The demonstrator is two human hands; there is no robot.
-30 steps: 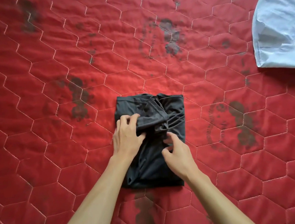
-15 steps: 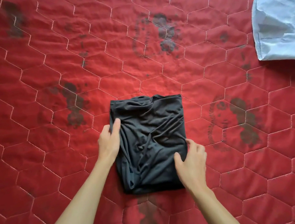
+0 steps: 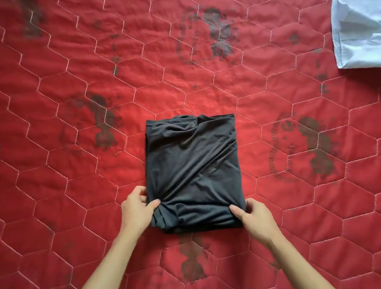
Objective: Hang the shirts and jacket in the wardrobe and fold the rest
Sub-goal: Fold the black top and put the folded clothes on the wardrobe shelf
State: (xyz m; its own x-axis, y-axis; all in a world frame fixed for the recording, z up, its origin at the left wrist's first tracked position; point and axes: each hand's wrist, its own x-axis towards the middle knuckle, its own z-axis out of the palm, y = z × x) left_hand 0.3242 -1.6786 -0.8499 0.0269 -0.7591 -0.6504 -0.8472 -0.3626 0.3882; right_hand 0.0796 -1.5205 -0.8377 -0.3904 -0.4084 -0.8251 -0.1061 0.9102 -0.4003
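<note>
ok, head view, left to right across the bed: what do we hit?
left hand → dark folded garment → right hand → pale blue shirt, which lies farther back at the right edge. All of it is on the red quilt. Each hand pinches a near corner of the garment.

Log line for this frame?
left hand: pinches garment near-left corner | right hand: pinches near-right corner | pale cloth: far right

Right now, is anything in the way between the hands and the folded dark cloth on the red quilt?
No, nothing is. The left hand and the right hand each pinch a near corner of the folded dark garment, which lies on the red quilt. The pale blue shirt lies apart, at the far right.
</note>
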